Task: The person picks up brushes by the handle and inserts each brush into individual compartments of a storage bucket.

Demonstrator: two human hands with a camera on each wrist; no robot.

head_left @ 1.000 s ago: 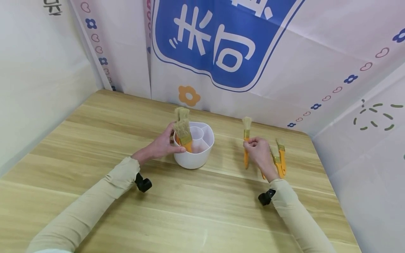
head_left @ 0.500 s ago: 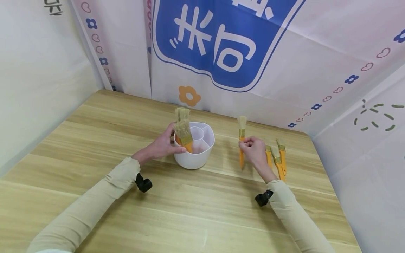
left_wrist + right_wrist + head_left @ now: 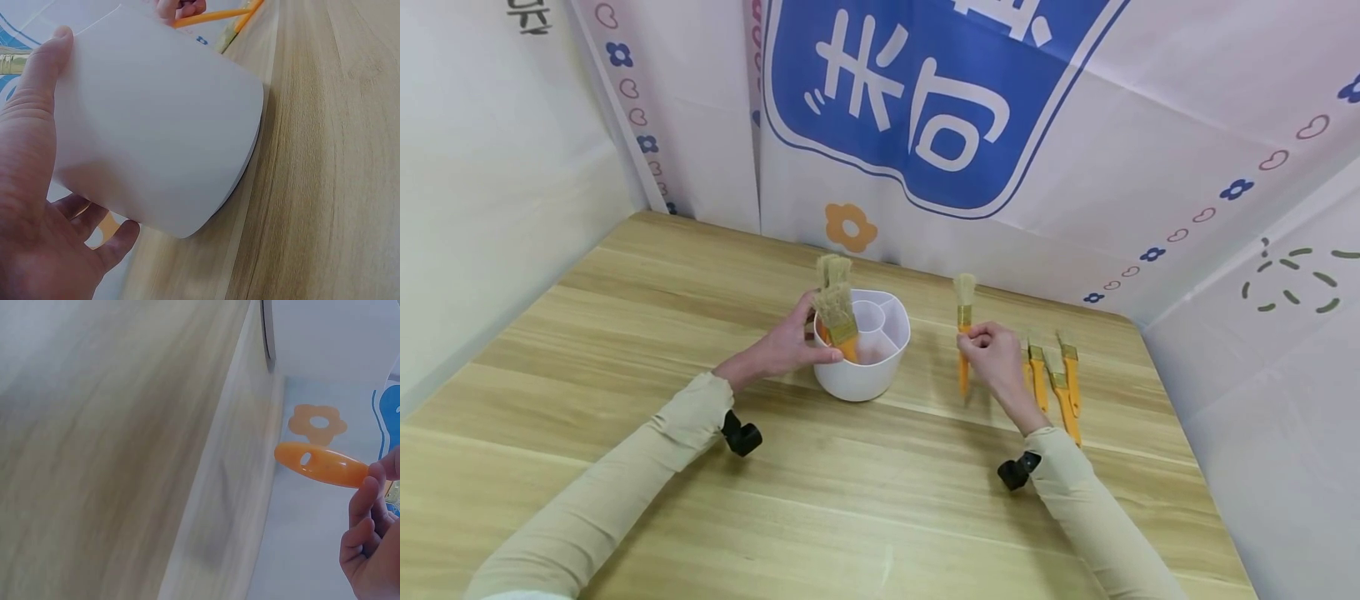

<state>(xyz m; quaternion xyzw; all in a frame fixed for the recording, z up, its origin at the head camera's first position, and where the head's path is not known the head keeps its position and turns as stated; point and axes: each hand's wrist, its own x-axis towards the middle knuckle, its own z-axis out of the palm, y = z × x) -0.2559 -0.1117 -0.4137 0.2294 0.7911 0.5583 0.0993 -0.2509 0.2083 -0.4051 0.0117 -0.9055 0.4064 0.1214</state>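
A white divided holder (image 3: 865, 375) stands on the table in the head view. My left hand (image 3: 775, 346) grips its left side, thumb at the near rim and fingers round the far side. Paintbrushes (image 3: 842, 329) lean in its left compartment, bristles up. To the right, my right hand (image 3: 997, 360) pinches another paintbrush (image 3: 965, 315) near the top of its orange handle. That brush is upright, bristles up, apart from the holder. In the right wrist view, the handle end (image 3: 322, 464) with its hole hangs above the table. The left wrist view shows the holder's smooth outer wall (image 3: 156, 119).
Several orange-handled paintbrushes (image 3: 1062, 387) lie on the wooden table (image 3: 820, 517), right of my right hand. A printed white sheet (image 3: 1045, 242) with a blue sign rises along the table's back edge. Pale walls (image 3: 1262, 400) border the sides.
My right hand has moved left with the upright paintbrush, a little nearer the holder. More of the lying brushes now show. My left hand has stayed on the holder.
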